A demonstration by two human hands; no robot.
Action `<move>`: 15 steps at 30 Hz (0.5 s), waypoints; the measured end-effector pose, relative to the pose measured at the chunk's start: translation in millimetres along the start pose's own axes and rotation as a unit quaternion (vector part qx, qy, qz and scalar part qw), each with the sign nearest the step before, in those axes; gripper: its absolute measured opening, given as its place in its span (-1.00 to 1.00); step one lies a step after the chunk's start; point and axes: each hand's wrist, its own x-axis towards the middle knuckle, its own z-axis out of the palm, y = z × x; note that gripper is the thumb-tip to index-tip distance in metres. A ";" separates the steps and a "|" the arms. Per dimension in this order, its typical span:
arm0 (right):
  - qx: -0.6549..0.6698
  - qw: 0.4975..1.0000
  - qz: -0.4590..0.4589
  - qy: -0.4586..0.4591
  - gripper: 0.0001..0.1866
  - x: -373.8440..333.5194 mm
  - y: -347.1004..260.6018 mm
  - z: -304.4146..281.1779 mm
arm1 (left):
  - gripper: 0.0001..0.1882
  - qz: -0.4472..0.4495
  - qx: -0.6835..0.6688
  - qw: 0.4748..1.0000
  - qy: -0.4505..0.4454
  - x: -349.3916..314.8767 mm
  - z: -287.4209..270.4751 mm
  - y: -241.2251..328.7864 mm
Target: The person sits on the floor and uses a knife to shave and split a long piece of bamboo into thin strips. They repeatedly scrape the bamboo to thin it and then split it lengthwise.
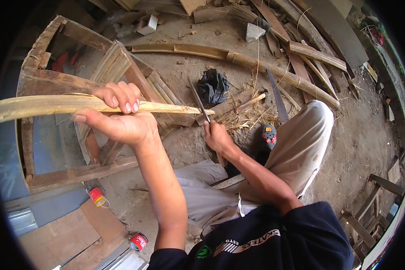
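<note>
My left grip (123, 114) is closed around the middle of the split bamboo strip (54, 105), its long axis running left to right before me, while my right grip (218, 137), clenched on the knife (196, 94), sits nearer its narrow right end.
</note>
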 end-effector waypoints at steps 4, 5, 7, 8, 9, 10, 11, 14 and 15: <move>0.025 0.991 -0.129 0.004 -0.69 -58.7 -87.0 -17.0 | -0.31 0.002 -0.014 1.000 -0.004 -0.7 -4.9 1.9; 0.028 0.988 -0.151 -0.014 -0.71 -66.7 -101.4 -16.2 | -0.31 0.004 -0.021 1.000 -0.002 -1.8 -5.3 2.7; 0.074 0.957 -0.280 0.001 -0.75 -67.6 -111.8 -22.1 | -0.32 0.023 0.017 0.999 0.026 -6.9 -5.2 5.5; 0.017 0.977 -0.209 0.027 -0.75 -65.4 -110.4 -22.5 | -0.32 0.033 0.037 0.998 0.035 -9.6 -4.5 6.6; -0.031 0.988 -0.149 0.031 -0.76 -59.8 -105.3 -23.2 | -0.33 0.035 0.056 0.997 0.050 -13.2 -3.9 8.5; -0.089 0.994 -0.069 0.012 -0.76 -52.8 -98.4 -22.2 | -0.33 0.042 0.052 0.996 0.064 -15.5 -3.1 10.1; -0.080 0.994 -0.072 0.026 -0.75 -51.3 -89.7 -21.2 | -0.33 0.049 0.043 0.996 0.069 -19.0 -1.9 10.5; -0.069 0.991 -0.097 0.063 -0.71 -50.7 -71.5 -12.3 | -0.33 0.056 0.044 0.995 0.063 -24.0 2.1 8.1; -0.005 0.990 -0.138 0.029 -0.74 -55.0 -67.7 -9.2 | -0.33 0.054 0.057 0.994 0.079 -25.0 1.6 9.4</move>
